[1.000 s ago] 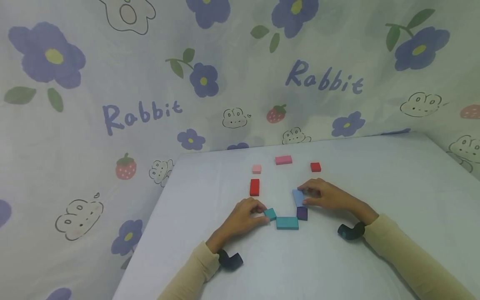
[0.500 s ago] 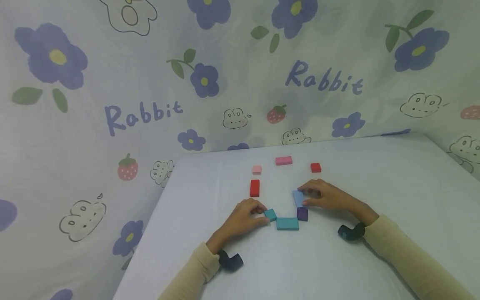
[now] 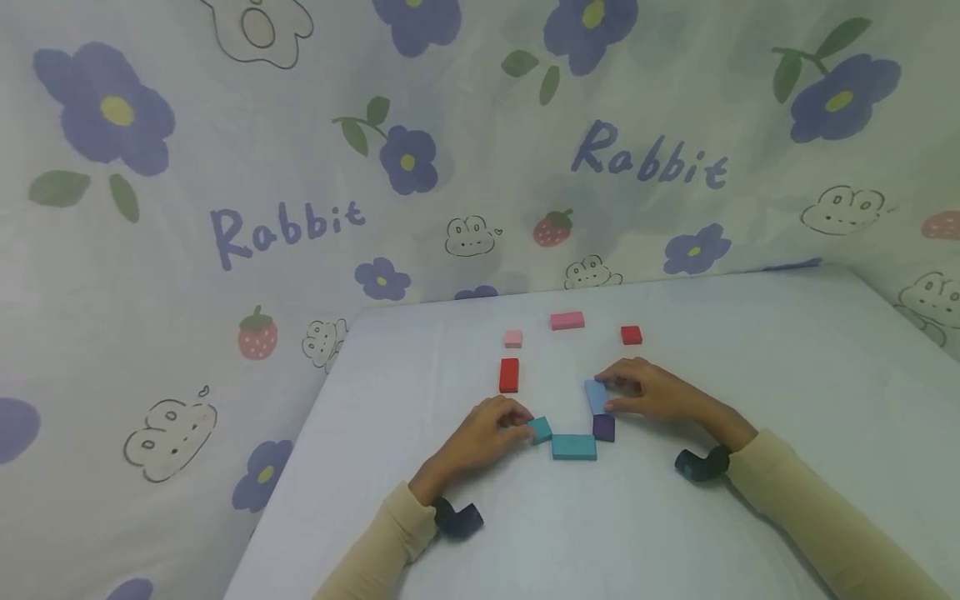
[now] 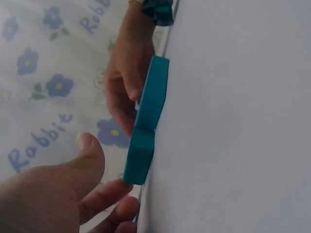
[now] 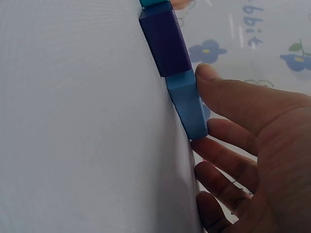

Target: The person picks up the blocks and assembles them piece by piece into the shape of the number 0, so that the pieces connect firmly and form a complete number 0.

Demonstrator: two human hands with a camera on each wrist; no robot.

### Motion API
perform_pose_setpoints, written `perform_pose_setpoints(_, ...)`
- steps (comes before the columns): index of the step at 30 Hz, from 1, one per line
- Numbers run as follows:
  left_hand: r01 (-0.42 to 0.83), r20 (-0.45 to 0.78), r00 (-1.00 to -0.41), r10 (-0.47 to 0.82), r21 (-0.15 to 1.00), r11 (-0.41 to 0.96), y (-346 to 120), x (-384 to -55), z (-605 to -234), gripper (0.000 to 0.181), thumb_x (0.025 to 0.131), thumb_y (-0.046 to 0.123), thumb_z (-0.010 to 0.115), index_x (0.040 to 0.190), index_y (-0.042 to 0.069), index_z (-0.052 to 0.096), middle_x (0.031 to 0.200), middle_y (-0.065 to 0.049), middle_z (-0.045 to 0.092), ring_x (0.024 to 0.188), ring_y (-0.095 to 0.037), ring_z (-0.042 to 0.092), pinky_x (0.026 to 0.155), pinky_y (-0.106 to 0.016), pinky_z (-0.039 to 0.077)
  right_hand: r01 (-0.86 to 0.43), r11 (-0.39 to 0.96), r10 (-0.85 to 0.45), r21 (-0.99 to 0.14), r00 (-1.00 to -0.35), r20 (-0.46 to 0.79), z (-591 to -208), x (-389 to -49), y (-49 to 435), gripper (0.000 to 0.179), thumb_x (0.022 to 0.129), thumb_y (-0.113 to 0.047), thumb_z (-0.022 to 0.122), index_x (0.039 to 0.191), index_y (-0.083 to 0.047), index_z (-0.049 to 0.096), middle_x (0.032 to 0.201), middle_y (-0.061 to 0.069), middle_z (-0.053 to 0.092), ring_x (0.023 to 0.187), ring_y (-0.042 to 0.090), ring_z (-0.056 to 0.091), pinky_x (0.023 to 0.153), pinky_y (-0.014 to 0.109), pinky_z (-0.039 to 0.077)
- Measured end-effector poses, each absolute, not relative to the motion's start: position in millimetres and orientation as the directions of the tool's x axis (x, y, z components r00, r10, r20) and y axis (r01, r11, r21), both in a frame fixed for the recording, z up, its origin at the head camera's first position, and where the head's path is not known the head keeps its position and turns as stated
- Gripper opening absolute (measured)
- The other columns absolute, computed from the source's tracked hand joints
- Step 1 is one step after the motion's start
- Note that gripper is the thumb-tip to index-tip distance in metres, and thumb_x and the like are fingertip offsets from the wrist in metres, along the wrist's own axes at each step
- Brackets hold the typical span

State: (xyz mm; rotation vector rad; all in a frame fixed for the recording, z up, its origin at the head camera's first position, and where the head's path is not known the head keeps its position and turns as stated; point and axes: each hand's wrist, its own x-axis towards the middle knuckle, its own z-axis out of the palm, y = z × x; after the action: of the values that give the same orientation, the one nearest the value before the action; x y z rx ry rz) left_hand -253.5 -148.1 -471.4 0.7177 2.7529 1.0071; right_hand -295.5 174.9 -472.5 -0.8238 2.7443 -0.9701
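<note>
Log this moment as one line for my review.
left hand: touches small teal block | right hand: holds light blue block | purple block: against light blue block

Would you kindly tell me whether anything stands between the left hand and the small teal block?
Nothing visible does: in the left wrist view, a fingertip of the left hand reaches the end of the small teal block, the thumb apart from it. The long teal block lies beyond it, out of that hand's way.

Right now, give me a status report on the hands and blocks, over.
Left hand touching small teal block, thumb off it. Right hand holding light blue block. Purple block against its near end, probably blocking any slide closer.
</note>
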Motion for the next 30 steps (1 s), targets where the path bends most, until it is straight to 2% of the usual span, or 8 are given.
perform_pose_setpoints(7,0.332,0.034,-0.896,0.442,0.714,0.617,-156.1,-258.3,-464.7,0.02,0.089,0.042,0.057,0.105,0.03,0.06,0.096,0.013,0.06,0.088,-0.008,0.055,0.078,-0.023,0.049,-0.471,0.641,-0.545,-0.606,-0.835,0.072,-471.6,-290.8,179.0,0.052,0.079,-0.047,0.068,0.123,-0.022,0.059,0.122,-0.003,0.058,0.115,0.021,0.049,0.094,0.044,0.046)
perform_pose_setpoints(14,0.235,0.066,-0.962,0.266,0.697,0.677,-174.1,-281.1,-452.8,0.023,0.088,0.039,0.061,0.107,0.025,0.061,0.097,0.008,0.06,0.091,-0.013,0.055,0.075,-0.028,0.05,-0.467,0.641,-0.542,-0.61,-0.837,0.071,-472.2,-293.8,177.2,0.053,0.078,-0.051,0.067,0.124,-0.026,0.058,0.122,-0.008,0.057,0.118,0.017,0.048,0.097,0.042,0.045)
perform_pose_setpoints(18,0.165,0.001,-0.976,0.218,0.658,0.735,-184.3,-301.6,-451.8,0.044,0.084,0.044,0.064,0.122,0.023,0.055,0.115,0.004,0.058,0.108,-0.017,0.053,0.089,-0.039,0.049,-0.46,0.631,-0.541,-0.625,-0.838,0.072,-473.8,-296.0,174.2,0.054,0.077,-0.052,0.067,0.124,-0.025,0.058,0.123,-0.008,0.057,0.119,0.017,0.048,0.098,0.042,0.045)
perform_pose_setpoints(23,0.167,-0.098,-0.955,0.281,0.606,0.778,-191.7,-321.0,-451.9,0.073,0.078,0.048,0.069,0.139,0.02,0.041,0.14,-0.001,0.045,0.132,-0.022,0.038,0.107,-0.049,0.034,-0.451,0.632,-0.538,-0.63,-0.841,0.062,-474.2,-296.1,170.3,0.055,0.077,-0.052,0.067,0.124,-0.026,0.058,0.123,-0.007,0.057,0.119,0.018,0.048,0.097,0.042,0.045)
perform_pose_setpoints(27,0.184,-0.117,-0.94,0.32,0.616,0.766,-187.4,-329.5,-454.2,0.078,0.077,0.047,0.07,0.142,0.019,0.037,0.147,0.0,0.038,0.139,-0.023,0.028,0.111,-0.05,0.026,-0.428,0.65,-0.518,-0.628,-0.854,0.046,-472.6,-295.1,171.6,0.054,0.077,-0.052,0.067,0.124,-0.027,0.058,0.123,-0.007,0.057,0.12,0.018,0.048,0.099,0.042,0.044)
perform_pose_setpoints(30,0.179,-0.127,-0.939,0.319,0.611,0.771,-182.9,-331.1,-455.6,0.077,0.077,0.044,0.072,0.142,0.021,0.037,0.147,0.0,0.037,0.14,-0.023,0.025,0.111,-0.052,0.024,-0.417,0.652,-0.515,-0.634,-0.857,0.034,-473.2,-294.8,172.6,0.054,0.077,-0.052,0.067,0.124,-0.028,0.057,0.124,-0.008,0.056,0.122,0.017,0.047,0.1,0.042,0.044)
